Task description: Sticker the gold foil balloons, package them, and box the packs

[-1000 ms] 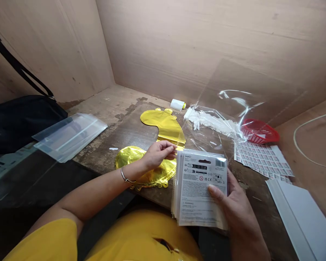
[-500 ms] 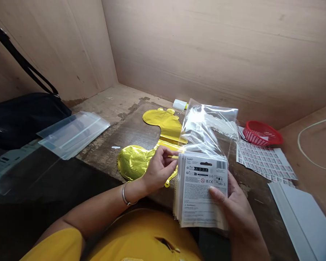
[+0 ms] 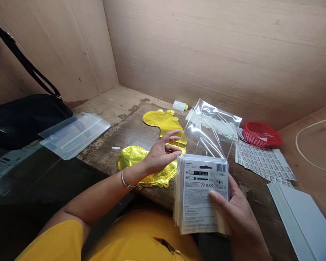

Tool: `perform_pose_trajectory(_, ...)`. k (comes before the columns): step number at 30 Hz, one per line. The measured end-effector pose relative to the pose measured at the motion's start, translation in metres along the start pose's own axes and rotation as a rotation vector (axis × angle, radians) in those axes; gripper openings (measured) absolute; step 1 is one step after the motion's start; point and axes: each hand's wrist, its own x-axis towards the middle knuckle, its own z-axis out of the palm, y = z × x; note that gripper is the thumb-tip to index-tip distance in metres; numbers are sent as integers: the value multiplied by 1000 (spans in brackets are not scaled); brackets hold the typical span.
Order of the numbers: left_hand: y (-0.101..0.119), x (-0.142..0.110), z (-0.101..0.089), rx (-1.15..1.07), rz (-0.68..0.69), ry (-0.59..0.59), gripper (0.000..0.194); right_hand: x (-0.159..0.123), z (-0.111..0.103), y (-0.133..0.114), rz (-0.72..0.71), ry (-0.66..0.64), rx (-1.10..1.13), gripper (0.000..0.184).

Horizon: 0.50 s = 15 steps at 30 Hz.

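My right hand [image 3: 236, 206] grips a thick stack of printed backing cards [image 3: 203, 199] in clear sleeves, thumb on the front face, other fingers behind. From the top of the stack a clear plastic flap [image 3: 212, 134] stands up, shiny and see-through. My left hand [image 3: 161, 154] is open beside the stack's upper left corner, fingers spread and thumb tip close to the edge; whether it touches is unclear. Under it lies a flat gold foil balloon [image 3: 133, 157] with rounded ends, partly hidden by my hand and the stack.
Clear plastic sleeves [image 3: 76, 134] lie at left beside a dark bag [image 3: 27, 119]. At right are a red basket [image 3: 262, 134], sticker sheets [image 3: 263, 161] and white cards [image 3: 301, 217]. A white roll [image 3: 179, 106] and a whitish pile [image 3: 214, 123] are near the back wall.
My left hand's fingers have spread from a pinch at the stack's upper left edge and risen slightly. The clear flap has straightened and leans more to the right. My right hand keeps its grip.
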Motion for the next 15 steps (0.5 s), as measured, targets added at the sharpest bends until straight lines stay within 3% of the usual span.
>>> perform_pose_trajectory(2,1,11,-7,-54,-130,-116,80,0,0,0,-1,-15,-19,68)
perform_pose_trajectory(4,1,22,-13,-76,-254,-244,82,-1,0,1,1,-43,-27,69)
perform_pose_trajectory(6,2,29,-13,-45,-273,-279,66,-2,0,2,8,-66,-23,70)
perform_pose_trajectory(8,2,29,-9,-13,-228,-231,47,-3,0,4,14,-77,-14,70)
perform_pose_trajectory(11,2,17,-3,102,-49,-131,52,-3,0,6,17,-80,-2,69)
perform_pose_trajectory(13,3,8,-4,317,200,-113,59,-2,0,5,7,-79,-10,68)
perform_pose_trajectory(15,2,3,-8,545,421,-132,51,-1,1,4,-15,-88,-32,66)
